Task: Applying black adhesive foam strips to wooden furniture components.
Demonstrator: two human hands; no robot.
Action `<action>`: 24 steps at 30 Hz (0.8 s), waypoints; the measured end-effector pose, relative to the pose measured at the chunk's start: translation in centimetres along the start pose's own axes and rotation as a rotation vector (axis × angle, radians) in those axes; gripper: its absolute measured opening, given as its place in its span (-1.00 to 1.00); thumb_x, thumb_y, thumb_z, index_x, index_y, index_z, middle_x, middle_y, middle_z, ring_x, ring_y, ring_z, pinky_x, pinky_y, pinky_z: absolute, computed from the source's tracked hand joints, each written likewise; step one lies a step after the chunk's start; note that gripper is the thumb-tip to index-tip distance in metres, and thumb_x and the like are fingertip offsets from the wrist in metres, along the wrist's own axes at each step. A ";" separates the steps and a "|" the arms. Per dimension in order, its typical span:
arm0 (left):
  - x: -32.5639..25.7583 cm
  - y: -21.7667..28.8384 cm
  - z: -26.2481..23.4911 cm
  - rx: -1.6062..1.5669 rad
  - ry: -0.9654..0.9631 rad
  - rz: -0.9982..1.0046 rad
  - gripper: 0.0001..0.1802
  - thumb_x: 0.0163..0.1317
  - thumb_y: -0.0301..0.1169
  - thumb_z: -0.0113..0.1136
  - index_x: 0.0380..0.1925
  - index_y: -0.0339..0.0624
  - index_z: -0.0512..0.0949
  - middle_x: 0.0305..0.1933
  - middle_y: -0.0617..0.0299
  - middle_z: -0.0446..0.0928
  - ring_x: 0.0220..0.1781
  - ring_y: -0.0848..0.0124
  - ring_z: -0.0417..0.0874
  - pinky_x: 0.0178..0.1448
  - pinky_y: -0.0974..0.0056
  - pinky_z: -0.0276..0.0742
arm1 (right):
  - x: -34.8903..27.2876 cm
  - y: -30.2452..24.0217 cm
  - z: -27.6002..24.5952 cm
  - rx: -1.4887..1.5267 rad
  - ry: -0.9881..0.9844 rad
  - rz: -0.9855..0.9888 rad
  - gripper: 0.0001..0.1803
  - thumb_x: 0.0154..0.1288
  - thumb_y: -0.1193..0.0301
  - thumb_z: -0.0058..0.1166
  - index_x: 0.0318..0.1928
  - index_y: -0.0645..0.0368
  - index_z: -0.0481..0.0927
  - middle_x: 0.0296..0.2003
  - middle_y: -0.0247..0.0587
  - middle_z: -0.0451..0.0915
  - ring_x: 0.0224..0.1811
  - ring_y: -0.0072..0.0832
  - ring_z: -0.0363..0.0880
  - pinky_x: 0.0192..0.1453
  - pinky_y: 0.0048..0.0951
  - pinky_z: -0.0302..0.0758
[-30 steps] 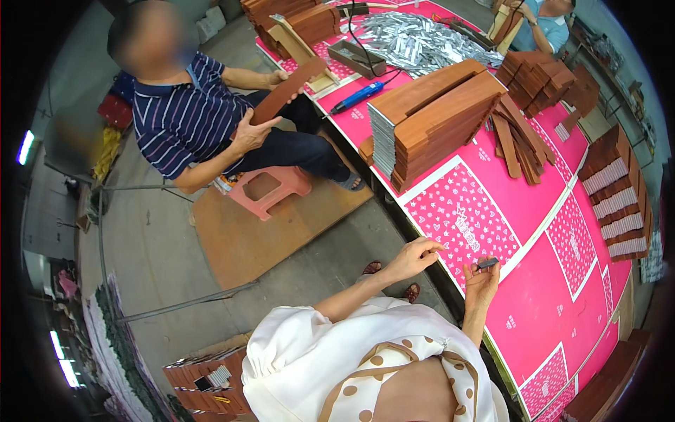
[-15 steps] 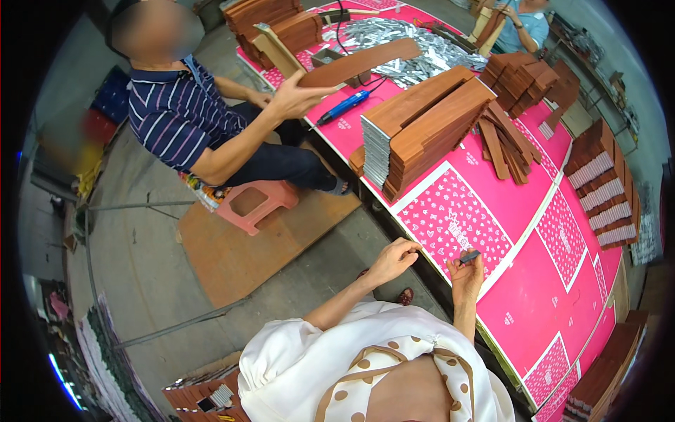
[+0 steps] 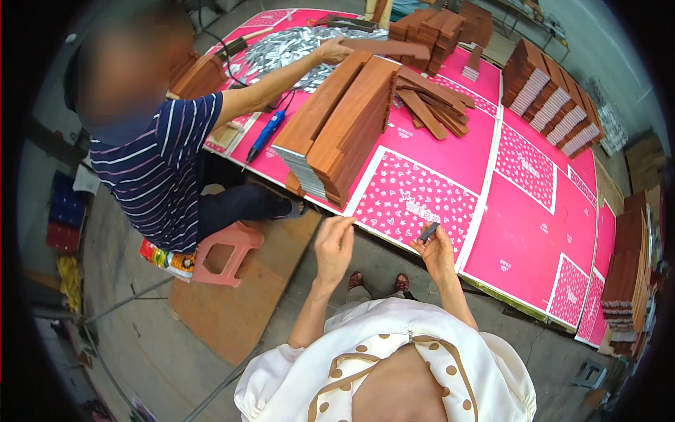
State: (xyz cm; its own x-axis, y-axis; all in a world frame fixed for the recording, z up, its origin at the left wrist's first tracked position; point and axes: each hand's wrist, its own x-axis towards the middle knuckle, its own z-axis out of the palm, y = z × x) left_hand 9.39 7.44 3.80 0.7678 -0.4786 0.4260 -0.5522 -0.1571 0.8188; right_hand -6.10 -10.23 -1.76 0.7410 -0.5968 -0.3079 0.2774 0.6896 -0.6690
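Note:
My right hand (image 3: pixel 439 254) grips a small dark grey block (image 3: pixel 429 231) between thumb and fingers, at the near edge of the pink-covered table (image 3: pixel 485 243). Left of it, my left hand (image 3: pixel 334 247) is raised off the table's edge with its fingers pinched together. Whatever its fingertips may hold is too small to make out. Below the block lies a pink patterned sheet (image 3: pixel 394 186). Closest beyond my left hand stands a tall stack of reddish-brown wooden slats (image 3: pixel 355 126) with silvery ends.
A seated co-worker (image 3: pixel 151 162) at left stretches an arm over the table, holding a wooden slat (image 3: pixel 390 48). A blue electric screwdriver (image 3: pixel 266 137), loose slats (image 3: pixel 429 105) and a heap of silvery metal pieces (image 3: pixel 281 53) lie there. More slat stacks (image 3: pixel 552 95) stand at the right.
My hands have moved farther apart, the block still in my right hand. The co-worker's slat has swung right, over beyond the tall stack. The whole view has turned.

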 end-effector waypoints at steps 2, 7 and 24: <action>2.0 0.4 -0.6 0.157 0.065 0.156 -0.80 0.07 -0.62 0.17 -0.25 -0.27 0.58 -0.28 0.08 0.53 -0.21 0.16 0.53 -0.11 0.17 0.40 | -0.2 -0.1 -0.1 -0.013 0.009 -0.003 -0.67 0.35 0.15 -0.03 -0.12 0.16 0.49 -0.32 -0.34 0.51 -0.38 -0.53 0.55 -0.08 -0.24 0.61; 7.4 1.7 -1.5 0.461 0.097 0.308 -0.78 0.12 -0.48 0.18 -0.19 -0.15 0.58 -0.21 0.15 0.53 -0.14 0.18 0.52 -0.03 0.13 0.33 | -0.7 -0.7 -0.3 -0.003 0.049 -0.027 -0.66 0.35 0.15 -0.02 -0.11 0.17 0.49 -0.34 -0.34 0.50 -0.38 -0.53 0.54 -0.08 -0.23 0.62; 13.4 -2.8 -5.1 0.571 0.156 0.081 -0.66 0.14 -0.42 0.17 -0.06 -0.26 0.52 -0.03 0.01 0.51 0.05 0.09 0.50 0.14 0.13 0.36 | -1.9 -2.6 -5.3 0.104 0.174 -0.104 -0.63 0.28 0.14 0.08 -0.09 0.15 0.47 -0.26 -0.33 0.47 -0.38 -0.51 0.52 -0.09 -0.21 0.59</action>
State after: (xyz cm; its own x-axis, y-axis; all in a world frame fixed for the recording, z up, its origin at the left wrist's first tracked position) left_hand 22.91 5.91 9.18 0.7309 -0.3824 0.5653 -0.6649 -0.5858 0.4635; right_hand -11.48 -13.06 -2.98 0.5912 -0.7224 -0.3587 0.4151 0.6538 -0.6326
